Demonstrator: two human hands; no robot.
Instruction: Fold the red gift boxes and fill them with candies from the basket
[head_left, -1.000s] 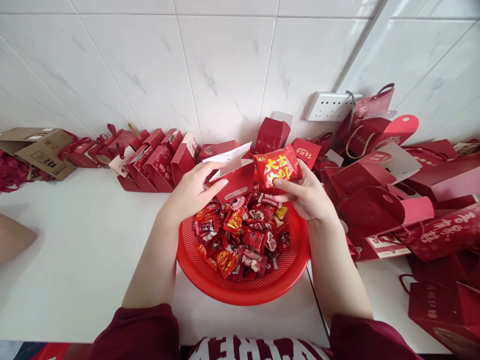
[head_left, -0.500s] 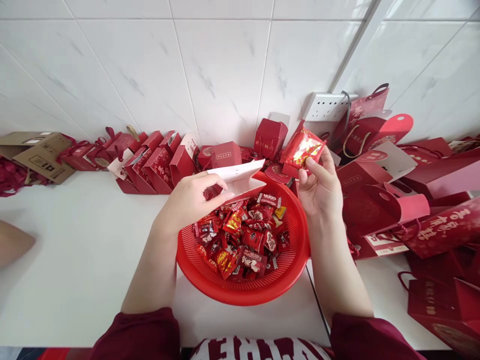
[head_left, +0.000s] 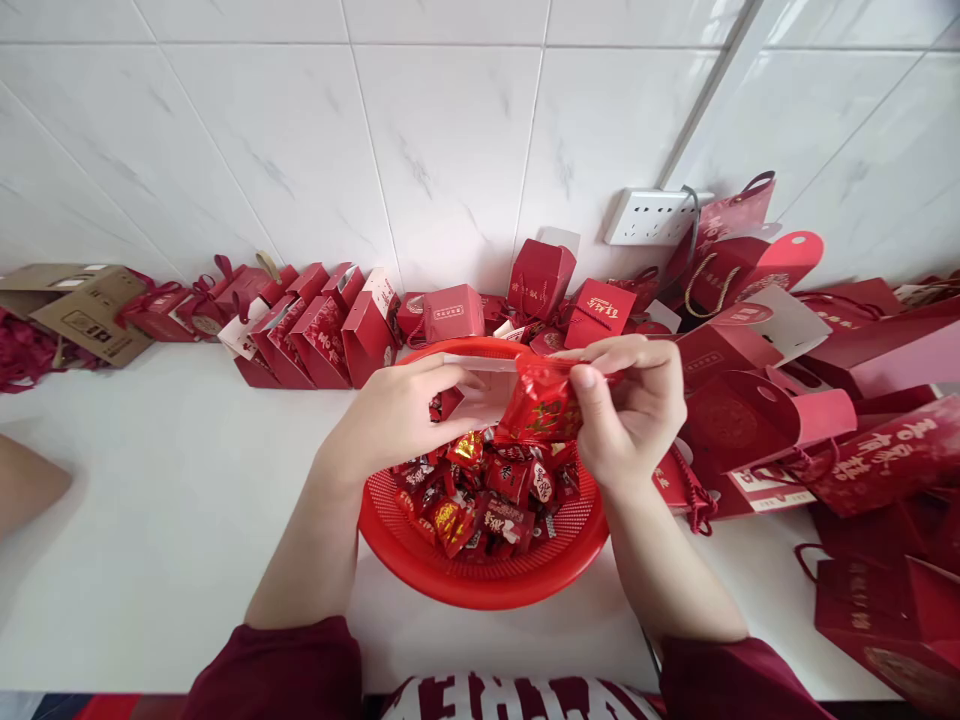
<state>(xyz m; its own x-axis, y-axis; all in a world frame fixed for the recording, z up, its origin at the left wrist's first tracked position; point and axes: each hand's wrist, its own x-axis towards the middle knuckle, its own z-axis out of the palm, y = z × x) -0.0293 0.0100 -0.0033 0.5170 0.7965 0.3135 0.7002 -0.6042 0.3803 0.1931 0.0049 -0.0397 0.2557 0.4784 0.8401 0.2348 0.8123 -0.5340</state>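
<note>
Over a red plastic basket (head_left: 480, 594), my left hand (head_left: 397, 410) grips a small gift box (head_left: 484, 392) whose pale inside faces right. Between the thumb and fingers of my right hand (head_left: 634, 410) is a shiny red candy packet (head_left: 541, 400) with gold print. The packet is right at the box's open end and hides part of it; I cannot tell whether it is partly inside. Below both hands, wrapped candies (head_left: 506, 480) in red, maroon and gold fill the basket.
Red gift boxes (head_left: 319, 335) stand in a row along the tiled wall. More boxes and bags (head_left: 765, 415) are piled at the right. A brown carton (head_left: 105, 315) lies far left, near another person's arm (head_left: 30, 485). A power strip (head_left: 649, 217) hangs on the wall.
My right hand has brought the candy packet down and left, from above the basket's right rim to the box's opening. My left hand keeps the box in about the same place.
</note>
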